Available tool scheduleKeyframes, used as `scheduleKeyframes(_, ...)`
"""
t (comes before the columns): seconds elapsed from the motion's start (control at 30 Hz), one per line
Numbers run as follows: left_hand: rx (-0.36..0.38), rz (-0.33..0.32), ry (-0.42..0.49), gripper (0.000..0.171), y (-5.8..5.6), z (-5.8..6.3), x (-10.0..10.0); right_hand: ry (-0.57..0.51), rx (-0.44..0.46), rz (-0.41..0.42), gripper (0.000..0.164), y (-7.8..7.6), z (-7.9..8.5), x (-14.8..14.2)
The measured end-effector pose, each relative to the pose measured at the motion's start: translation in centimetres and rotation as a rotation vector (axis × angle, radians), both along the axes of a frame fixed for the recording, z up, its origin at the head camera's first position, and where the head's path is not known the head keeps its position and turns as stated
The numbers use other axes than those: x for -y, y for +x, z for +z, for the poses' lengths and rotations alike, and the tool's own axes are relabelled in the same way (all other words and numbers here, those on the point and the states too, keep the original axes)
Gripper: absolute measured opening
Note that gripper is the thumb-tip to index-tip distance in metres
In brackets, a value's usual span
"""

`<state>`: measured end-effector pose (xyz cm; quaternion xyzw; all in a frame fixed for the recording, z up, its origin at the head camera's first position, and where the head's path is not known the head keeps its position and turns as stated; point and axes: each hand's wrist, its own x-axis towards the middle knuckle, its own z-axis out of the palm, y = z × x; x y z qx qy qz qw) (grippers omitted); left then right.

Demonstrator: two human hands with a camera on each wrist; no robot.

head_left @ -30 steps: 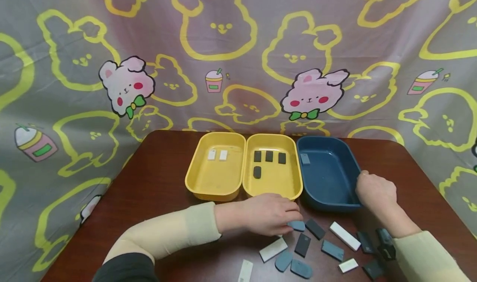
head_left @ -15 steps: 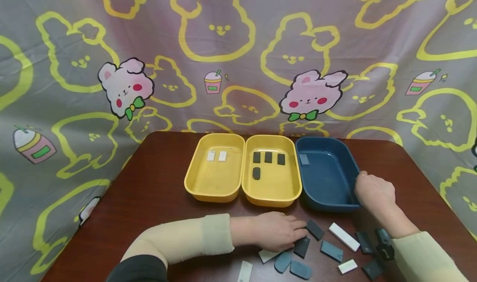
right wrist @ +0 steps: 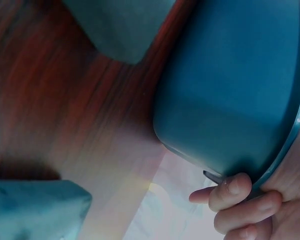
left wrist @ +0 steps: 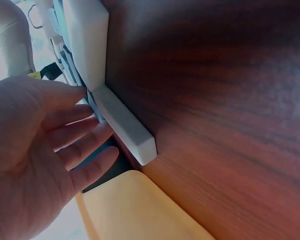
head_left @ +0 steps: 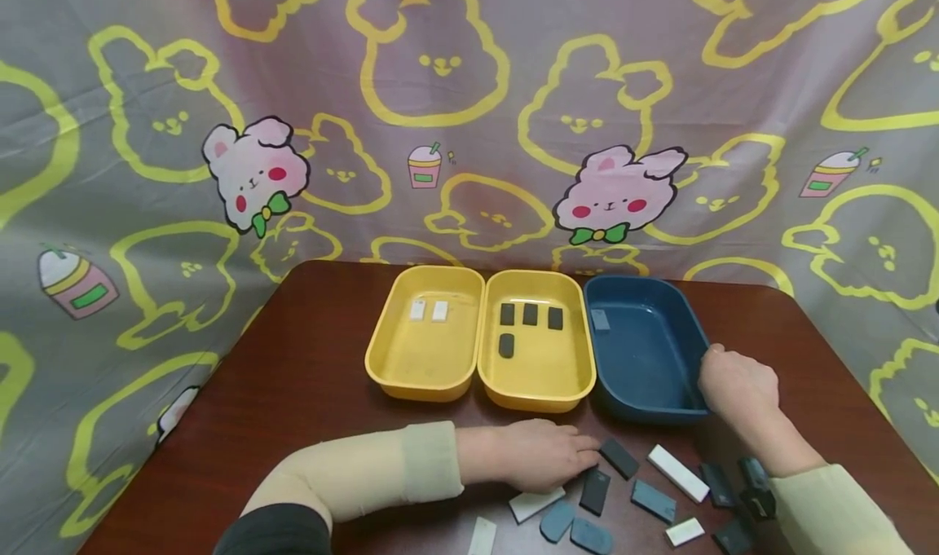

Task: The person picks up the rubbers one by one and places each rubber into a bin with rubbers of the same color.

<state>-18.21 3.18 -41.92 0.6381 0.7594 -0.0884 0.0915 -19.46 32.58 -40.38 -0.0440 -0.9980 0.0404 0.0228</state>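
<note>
My left hand (head_left: 535, 455) lies low over the table just in front of the yellow bins, palm down with fingers nearly straight. Its fingertips reach toward a dark block (head_left: 619, 459) and partly cover a white block (head_left: 534, 506). In the left wrist view, the thumb and fingers sit right behind a pale bar (left wrist: 125, 122) lying on the table, mostly hidden by the hand in the head view. At the right, my right hand (head_left: 739, 382) grips the rim of the blue bin (head_left: 653, 415). Curled fingers (right wrist: 247, 215) show at that rim in the right wrist view.
Left of the blue bin stand two yellow bins: one (head_left: 425, 392) holds two white blocks, the other (head_left: 535, 404) several dark ones. White, dark and blue-grey blocks (head_left: 654, 501) lie scattered in front. A patterned cloth (head_left: 469, 115) hangs behind the table (head_left: 293, 359).
My left hand has moved right and nearer to me, away from the middle yellow bin's front edge, and now covers the blue-grey block seen by its fingertips. The right hand stays on the bin's rim.
</note>
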Motion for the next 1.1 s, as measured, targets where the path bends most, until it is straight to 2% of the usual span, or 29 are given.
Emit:
scheduleKeyframes(0.33, 0.069, -0.029, 0.064, 0.03, -0.4, 0.1, -0.3, 0.003, 0.021, -0.017, 0.04, -0.1, -0.1, 0.1)
scheduleKeyframes(0.73, 0.01, -0.058, 0.072, 0.027, -0.8, 0.0, -0.4, 0.01, -0.009, -0.009, 0.042, 0.0, -0.1, 0.0)
scheduleKeyframes(0.87, 0.018, -0.055, 0.077, 0.03, -1.1, 0.5, -0.1, 0.005, -0.011, -0.006, 0.041, -0.1, -0.1, 0.0)
scheduleKeyframes(1.1, 0.061, -0.024, 0.08, 0.042, -1.2, 2.3, 0.3, -0.008, -0.004, -0.001, 0.036, -0.1, -0.1, 0.0)
